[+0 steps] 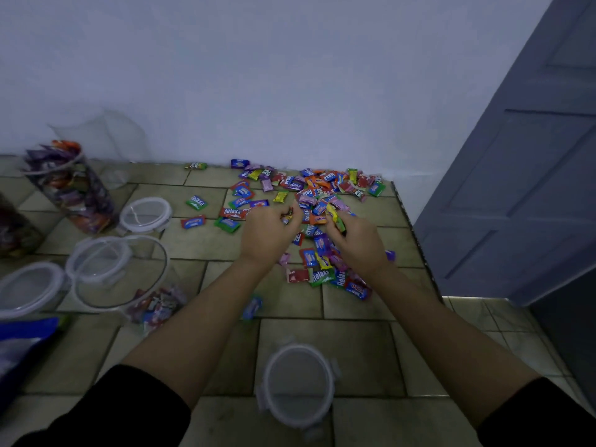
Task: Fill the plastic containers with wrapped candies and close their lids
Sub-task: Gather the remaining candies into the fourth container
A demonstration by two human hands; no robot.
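A pile of wrapped candies (317,195) in many colours lies on the tiled surface near the wall. My left hand (269,233) curls over the pile's left side and grips a few candies. My right hand (358,240) grips several candies, a yellow and green one showing at its fingertips. An open clear plastic container (129,279) stands at the left with some candies in its bottom. A full container (69,185) stands further back left. Loose round lids lie at the left (146,214) and close to me (298,383).
Another lid (30,290) and a blue bag (22,340) sit at the left edge. An empty clear container (106,137) stands against the white wall. The surface's right edge (416,240) drops off beside a grey door (516,175). A stray candy (253,306) lies between my arms.
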